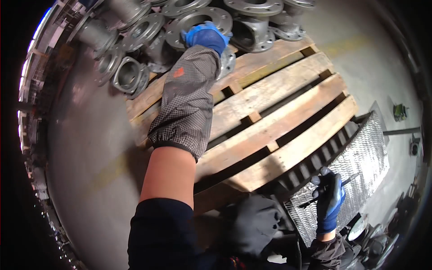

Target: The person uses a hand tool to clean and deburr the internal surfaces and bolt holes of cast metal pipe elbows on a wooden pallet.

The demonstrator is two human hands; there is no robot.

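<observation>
My left hand [207,37], in a blue glove, reaches far forward to a grey flanged metal valve body [220,20] on the pallet. Its fingers curl over the inner edge of the round flange; the fingertips are partly hidden. A grey checked sleeve cover wraps that forearm. At the lower right my right hand [330,193], in a blue and grey glove, is closed around a thin dark stick-like tool [349,180]. The tool slants above a silver quilted foil sheet [360,155]; its exact kind is unclear.
A slatted wooden pallet [270,101] spans the middle. Several similar castings crowd its far end, among them a smaller square-flanged one [129,75] at the left. More metal parts [375,238] lie at the lower right. A dark grey rounded object [254,222] sits near my body.
</observation>
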